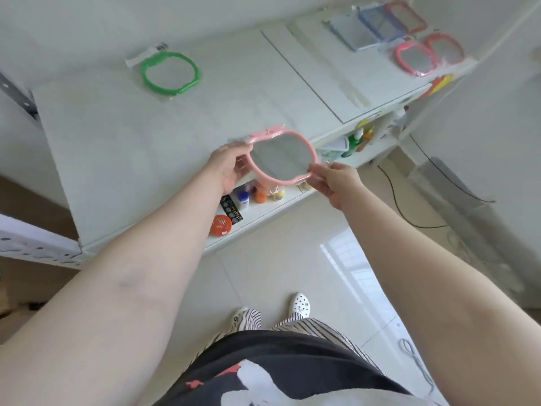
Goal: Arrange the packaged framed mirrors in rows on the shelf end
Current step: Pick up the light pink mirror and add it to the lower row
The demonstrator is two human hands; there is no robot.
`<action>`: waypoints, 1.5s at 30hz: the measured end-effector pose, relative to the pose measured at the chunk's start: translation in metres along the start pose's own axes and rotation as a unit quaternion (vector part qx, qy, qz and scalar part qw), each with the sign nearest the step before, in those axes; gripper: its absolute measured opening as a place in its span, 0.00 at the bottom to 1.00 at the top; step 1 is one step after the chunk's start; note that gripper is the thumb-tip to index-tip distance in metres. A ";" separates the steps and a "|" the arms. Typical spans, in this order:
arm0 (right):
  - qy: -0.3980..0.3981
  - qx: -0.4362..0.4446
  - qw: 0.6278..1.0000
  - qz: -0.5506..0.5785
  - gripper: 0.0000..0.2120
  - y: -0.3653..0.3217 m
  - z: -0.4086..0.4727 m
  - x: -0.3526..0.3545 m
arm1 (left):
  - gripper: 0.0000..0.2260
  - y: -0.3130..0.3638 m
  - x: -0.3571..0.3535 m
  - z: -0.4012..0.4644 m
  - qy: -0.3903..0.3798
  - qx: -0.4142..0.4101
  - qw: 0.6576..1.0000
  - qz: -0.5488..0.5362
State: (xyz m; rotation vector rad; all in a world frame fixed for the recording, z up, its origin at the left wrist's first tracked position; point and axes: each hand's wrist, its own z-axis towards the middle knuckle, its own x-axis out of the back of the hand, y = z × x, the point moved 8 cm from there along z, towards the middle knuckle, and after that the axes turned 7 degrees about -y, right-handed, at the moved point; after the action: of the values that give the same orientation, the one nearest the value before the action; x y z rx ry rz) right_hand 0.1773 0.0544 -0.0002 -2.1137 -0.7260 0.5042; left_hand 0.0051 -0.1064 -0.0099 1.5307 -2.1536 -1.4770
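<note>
Both hands hold a pink-framed mirror (282, 156) in clear wrapping above the near edge of the white shelf top (123, 159). The left hand (227, 167) grips the mirror's left rim, thumb on top and fingers curled under the frame. The right hand (333, 178) pinches the mirror's right rim between thumb and fingertips. The mirror is tilted, its glass facing up toward the camera, and it hangs partly over the shelf edge, not lying on the surface. Farther back on the left of the shelf top lies a green-framed mirror (170, 73) in its wrapper, flat and well apart from the held one. At the far right end of the shelf top sits a group of wrapped mirrors: a blue-framed mirror (377, 24) overlapping others in the far row, and a second pink-framed mirror (415, 58) in front of it, overlapping a red-framed one (446, 48). On the lower shelf below the hands stand small bottles (251, 197) and a round orange tin (221, 225). White shoes (300, 303) show on the pale tiled floor (322, 259) below.
</note>
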 end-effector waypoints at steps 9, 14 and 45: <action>0.052 -0.005 0.998 0.035 0.06 0.008 -0.033 0.131 | 0.08 -0.065 -0.109 0.012 0.007 0.061 0.994 0.087; 0.066 -0.015 0.996 0.061 0.11 0.014 -0.030 0.221 | 0.08 -0.112 -0.185 0.027 0.023 0.074 0.990 0.121; 0.139 0.026 0.987 0.071 0.14 -0.112 0.092 0.490 | 0.09 -0.145 -0.477 0.187 0.021 0.032 0.980 0.196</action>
State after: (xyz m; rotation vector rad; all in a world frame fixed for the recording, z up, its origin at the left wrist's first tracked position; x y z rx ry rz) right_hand 0.4573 0.4815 -0.0117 -2.1399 -0.4023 0.2917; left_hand 0.2244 0.3784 -0.0196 1.0548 -2.3238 -1.2433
